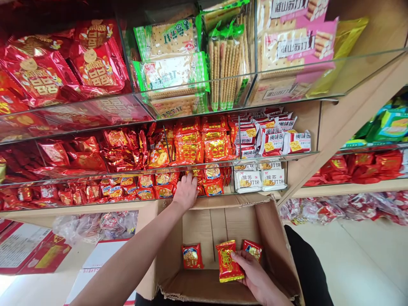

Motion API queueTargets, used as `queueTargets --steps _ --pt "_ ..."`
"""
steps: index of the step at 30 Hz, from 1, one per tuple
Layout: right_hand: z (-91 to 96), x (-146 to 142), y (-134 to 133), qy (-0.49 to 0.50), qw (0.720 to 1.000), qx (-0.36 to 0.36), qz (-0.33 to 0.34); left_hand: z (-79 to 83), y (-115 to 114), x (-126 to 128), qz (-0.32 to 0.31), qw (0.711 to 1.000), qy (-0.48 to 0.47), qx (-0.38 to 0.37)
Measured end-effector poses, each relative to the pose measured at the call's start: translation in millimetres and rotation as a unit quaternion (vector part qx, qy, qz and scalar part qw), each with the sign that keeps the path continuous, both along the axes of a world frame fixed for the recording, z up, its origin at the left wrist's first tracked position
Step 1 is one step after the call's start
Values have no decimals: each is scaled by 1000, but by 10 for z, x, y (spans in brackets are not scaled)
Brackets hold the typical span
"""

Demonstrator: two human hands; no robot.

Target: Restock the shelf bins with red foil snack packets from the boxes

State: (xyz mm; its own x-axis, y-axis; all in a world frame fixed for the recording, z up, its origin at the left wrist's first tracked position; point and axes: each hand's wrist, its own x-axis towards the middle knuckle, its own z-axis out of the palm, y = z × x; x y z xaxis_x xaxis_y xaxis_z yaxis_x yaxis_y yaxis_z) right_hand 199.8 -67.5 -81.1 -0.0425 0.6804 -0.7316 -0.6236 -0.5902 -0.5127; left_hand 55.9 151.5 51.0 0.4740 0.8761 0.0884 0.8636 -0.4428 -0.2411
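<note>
My right hand [251, 267] pinches a red and gold snack packet [227, 261] over the cardboard box [219, 287]. Beyond that hand, a second red packet [253, 248] lies inside the box, partly covered. A third red packet with a blue label [192, 256] lies on the box's left side. My left hand [185, 191] reaches over the far box edge to the lowest shelf row. Its fingers are stretched out and slightly apart, touching the small red packets [213, 187] there; the fingertips are partly hidden among them.
Clear shelf fronts [204, 163] and dividers edge the rows. White soda cracker packs [248, 180] stand right of the red packets. Large crackers [178, 63] fill the upper shelf. Red and white cartons [28, 246] and plastic-wrapped goods [95, 225] lie below left.
</note>
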Motion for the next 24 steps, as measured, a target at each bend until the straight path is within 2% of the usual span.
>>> queueTargets --steps 6,16,24 --pt "20 4 -1 13 1000 0 -5 5 87 -1 11 1000 -9 3" --pt "104 98 -27 24 1000 -11 11 -8 9 -41 4 1000 -12 -19" --pt "188 40 -41 -122 990 37 65 -63 18 -93 -34 998 -29 -44"
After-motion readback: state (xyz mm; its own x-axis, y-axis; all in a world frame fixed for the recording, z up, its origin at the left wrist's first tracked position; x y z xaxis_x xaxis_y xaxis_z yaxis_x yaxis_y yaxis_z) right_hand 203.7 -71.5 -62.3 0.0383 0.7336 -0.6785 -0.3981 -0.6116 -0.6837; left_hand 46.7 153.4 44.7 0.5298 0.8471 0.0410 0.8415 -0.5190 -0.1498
